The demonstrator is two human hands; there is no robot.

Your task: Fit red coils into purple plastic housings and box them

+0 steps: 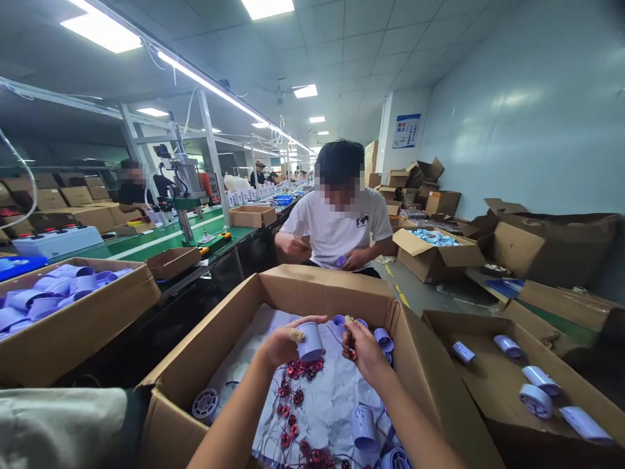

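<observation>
1. Holding a short, smooth lavender plastic cylinder (311,341), the left hand (282,345) curls around its side with the thumb (wrapped in a tan covering (295,335)) across the near face. The cylinder is slightly tilted, above the middle of a large open brown cardboard box (190,345).
2. Just to its right, the right hand (366,346) is mostly closed, fingers bent in, with a small red-and-black coil with thin wires (350,354) at the fingers. The hands are near each other but apart.
3. Lining the box is crumpled white paper (332,397). A loose trail of red-and-black wired coils (293,397) runs from below the cylinder toward the near edge.
4. Along the box's right side sit more lavender plastic cylinders (364,427); a pale, round, spoked plastic piece (205,404) rests at its left wall.
5. To the left, a brown cardboard carton (131,296) is heaped with lavender cylinders; to the right, a shallow brown cardboard tray (481,374) holds several, lying apart.
6. Across the box, a co-worker in a white T-shirt (336,234) bends over a small purple piece (340,261) in one hand. A green conveyor line (141,251) stretches away at left.
</observation>
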